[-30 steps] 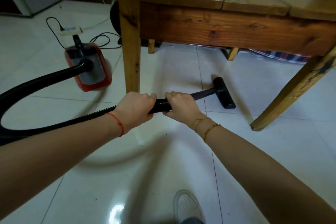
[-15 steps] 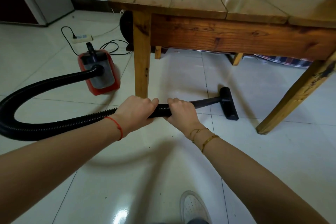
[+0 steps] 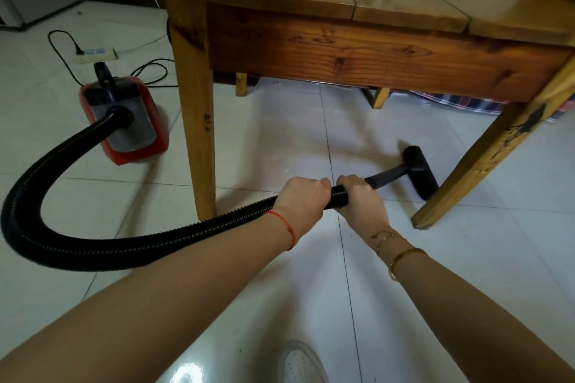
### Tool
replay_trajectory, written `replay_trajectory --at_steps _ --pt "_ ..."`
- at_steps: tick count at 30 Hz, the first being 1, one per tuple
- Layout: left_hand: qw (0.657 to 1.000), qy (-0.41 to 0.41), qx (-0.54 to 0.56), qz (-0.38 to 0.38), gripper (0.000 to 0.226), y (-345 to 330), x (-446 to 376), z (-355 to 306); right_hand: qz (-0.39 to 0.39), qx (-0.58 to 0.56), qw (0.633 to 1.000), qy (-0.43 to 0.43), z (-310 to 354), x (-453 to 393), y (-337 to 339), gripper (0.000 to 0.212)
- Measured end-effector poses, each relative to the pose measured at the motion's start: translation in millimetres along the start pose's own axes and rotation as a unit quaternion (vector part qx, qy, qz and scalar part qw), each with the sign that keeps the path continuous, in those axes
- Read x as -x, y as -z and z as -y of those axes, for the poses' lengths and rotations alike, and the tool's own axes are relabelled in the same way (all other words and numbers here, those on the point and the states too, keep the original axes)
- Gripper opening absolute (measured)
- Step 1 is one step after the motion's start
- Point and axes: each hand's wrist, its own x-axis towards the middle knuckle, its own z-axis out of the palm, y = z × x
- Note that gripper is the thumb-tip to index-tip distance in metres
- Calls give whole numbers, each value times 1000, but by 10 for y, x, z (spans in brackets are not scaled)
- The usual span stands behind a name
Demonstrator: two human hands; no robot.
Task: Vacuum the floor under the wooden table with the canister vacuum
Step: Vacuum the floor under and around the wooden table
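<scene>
Both hands grip the black hose [image 3: 193,228] side by side, left hand [image 3: 300,199] behind right hand [image 3: 362,200], arms stretched forward. Its nozzle [image 3: 420,172] rests on the floor [image 3: 280,149] under the wooden table [image 3: 342,37], beside a leg.

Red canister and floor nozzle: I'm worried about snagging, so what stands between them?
In the head view, the table's near left leg stands between the red canister and the floor nozzle; otherwise bare tile.

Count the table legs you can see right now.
4: near left leg beside the hose, near right leg by the floor nozzle, and two far legs showing only partly under the apron.
</scene>
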Motion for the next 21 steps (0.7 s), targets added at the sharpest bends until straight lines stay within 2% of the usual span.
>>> replay_trajectory --at_steps 8,21 --pt "1000 12 3 0 20 -12 90 70 -14 -23 999 25 107 9 -6 18" --pt "997 65 -18 21 21 206 1346 1033 -5 -105 987 120 1616 208 -191 19"
